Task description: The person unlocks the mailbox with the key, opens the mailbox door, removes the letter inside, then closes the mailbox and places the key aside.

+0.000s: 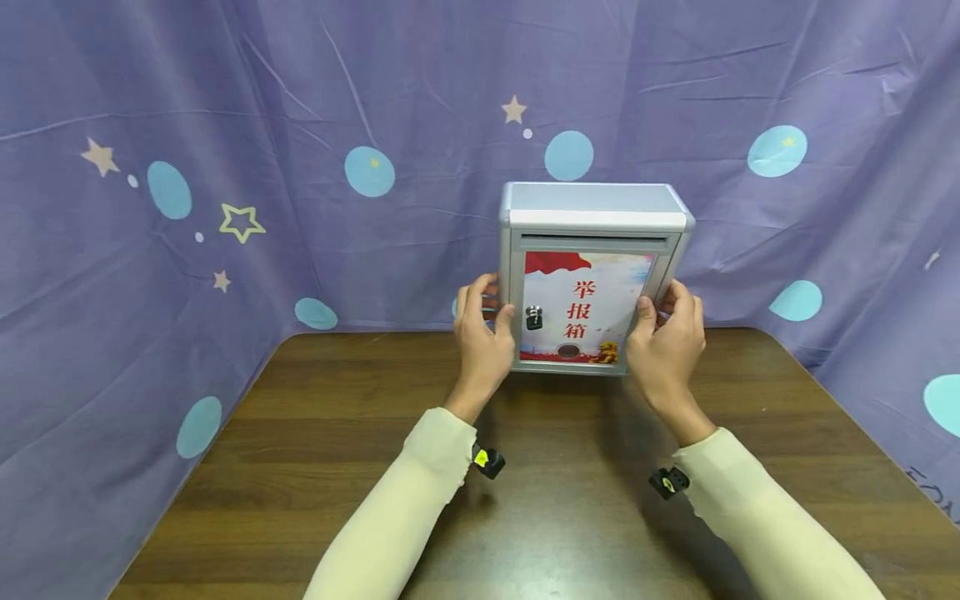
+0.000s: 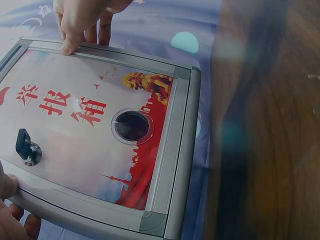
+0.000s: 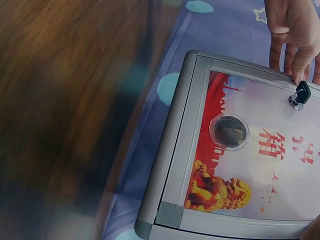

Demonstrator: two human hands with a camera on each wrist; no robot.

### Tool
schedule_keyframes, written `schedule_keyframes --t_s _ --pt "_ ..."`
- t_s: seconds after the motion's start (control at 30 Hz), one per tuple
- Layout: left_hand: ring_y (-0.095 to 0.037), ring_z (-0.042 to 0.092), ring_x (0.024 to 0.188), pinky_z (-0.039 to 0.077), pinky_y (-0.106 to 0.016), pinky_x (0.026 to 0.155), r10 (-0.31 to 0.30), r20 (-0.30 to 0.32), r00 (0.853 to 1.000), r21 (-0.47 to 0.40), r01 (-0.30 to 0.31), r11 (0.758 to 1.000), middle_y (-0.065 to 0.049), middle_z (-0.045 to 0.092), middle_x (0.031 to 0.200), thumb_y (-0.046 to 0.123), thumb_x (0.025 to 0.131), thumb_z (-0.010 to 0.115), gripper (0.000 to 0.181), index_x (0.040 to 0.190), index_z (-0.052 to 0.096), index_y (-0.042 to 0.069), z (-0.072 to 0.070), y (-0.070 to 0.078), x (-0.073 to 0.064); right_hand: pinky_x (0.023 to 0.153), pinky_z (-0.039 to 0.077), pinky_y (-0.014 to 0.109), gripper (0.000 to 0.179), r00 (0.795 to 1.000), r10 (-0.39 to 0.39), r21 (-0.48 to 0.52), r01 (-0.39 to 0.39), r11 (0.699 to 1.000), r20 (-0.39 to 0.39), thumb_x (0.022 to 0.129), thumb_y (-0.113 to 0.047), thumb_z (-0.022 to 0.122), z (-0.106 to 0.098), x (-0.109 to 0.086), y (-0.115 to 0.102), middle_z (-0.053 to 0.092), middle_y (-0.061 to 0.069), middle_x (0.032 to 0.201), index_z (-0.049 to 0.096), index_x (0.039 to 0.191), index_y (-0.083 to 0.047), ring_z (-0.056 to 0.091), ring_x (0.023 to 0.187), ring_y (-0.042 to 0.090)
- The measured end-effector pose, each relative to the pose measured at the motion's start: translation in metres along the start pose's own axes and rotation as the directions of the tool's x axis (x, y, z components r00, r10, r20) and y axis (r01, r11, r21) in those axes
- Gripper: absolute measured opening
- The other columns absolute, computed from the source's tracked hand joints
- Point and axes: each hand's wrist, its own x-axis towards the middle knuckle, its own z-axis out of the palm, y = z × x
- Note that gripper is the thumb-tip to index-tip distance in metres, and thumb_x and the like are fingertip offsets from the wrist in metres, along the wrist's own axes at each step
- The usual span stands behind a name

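A silver metal report box [image 1: 600, 218] with a slot near its top and a red-and-white front panel is held up between both hands over the table. My left hand [image 1: 483, 342] grips its left side, thumb at the front edge and fingers behind. On the opposite side my right hand [image 1: 666, 346] holds the box the same way. A black-headed key [image 2: 23, 144] sticks out of the lock at the left of the panel. Low on the panel is a round dark window [image 3: 229, 132], and the door is closed.
The brown wooden table [image 1: 315, 467] stretches out below the box. Behind it hangs a purple curtain [image 1: 427, 75] with stars and blue spots, reaching down to the table's back edge. Each sleeve cuff carries a small black camera [image 1: 489, 461].
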Motion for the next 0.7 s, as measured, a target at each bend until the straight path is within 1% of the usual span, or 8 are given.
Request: schedule_keyframes --t_s 0.13,0.27,0.37,0.5,0.7 --pt "-0.032 0.063 0.093 0.057 -0.043 0.074 0.0 -0.019 1.0 0.009 0.0 1.0 -0.02 0.06 0.11 -0.001 0.087 0.074 0.044 0.128 0.06 0.001 -0.011 -0.003 0.003 0.082 0.058 0.044 0.033 1.0 -0.016 0.007 0.016 1.0 0.011 0.098 -0.008 0.065 0.008 -0.003 -0.006 0.059 0.025 0.108 0.06 0.126 0.009 0.062 0.1 0.033" --pt "-0.033 0.063 0.093 0.056 -0.045 0.077 0.009 -0.032 0.999 0.017 -0.009 1.0 -0.02 0.059 0.11 -0.004 0.086 0.074 0.044 0.128 0.06 0.0 -0.021 -0.006 0.004 0.083 0.06 0.047 0.033 0.999 -0.038 0.008 0.038 0.999 0.023 0.099 -0.01 0.065 0.015 -0.007 -0.012 0.059 0.025 0.107 0.059 0.125 0.009 0.061 0.1 0.035" --pt "-0.033 0.064 0.093 0.057 -0.046 0.076 0.006 -0.029 1.0 0.022 -0.006 1.0 -0.021 0.059 0.11 -0.003 0.087 0.074 0.045 0.129 0.06 0.0 -0.029 -0.01 0.003 0.084 0.058 0.049 0.034 0.998 -0.048 0.012 0.047 0.999 0.031 0.099 -0.01 0.065 0.02 -0.011 -0.013 0.059 0.026 0.107 0.059 0.126 0.009 0.061 0.101 0.037" --pt "-0.031 0.064 0.093 0.058 -0.043 0.072 -0.015 -0.016 1.0 0.03 0.015 0.999 -0.021 0.059 0.111 -0.002 0.087 0.075 0.045 0.13 0.06 0.001 -0.035 -0.014 0.001 0.086 0.054 0.053 0.035 0.998 -0.048 0.023 0.047 0.999 0.039 0.098 -0.008 0.065 0.026 -0.015 -0.013 0.06 0.027 0.107 0.058 0.127 0.01 0.059 0.101 0.039" --pt "-0.031 0.063 0.093 0.057 -0.045 0.075 -0.046 -0.034 0.998 0.035 0.047 0.998 -0.02 0.06 0.111 -0.009 0.085 0.072 0.046 0.129 0.061 0.001 -0.042 -0.02 -0.001 0.086 0.051 0.054 0.037 0.996 -0.044 0.03 0.042 0.999 0.083 0.099 -0.008 0.065 0.035 -0.022 -0.015 0.059 0.027 0.108 0.057 0.129 0.011 0.058 0.102 0.04"
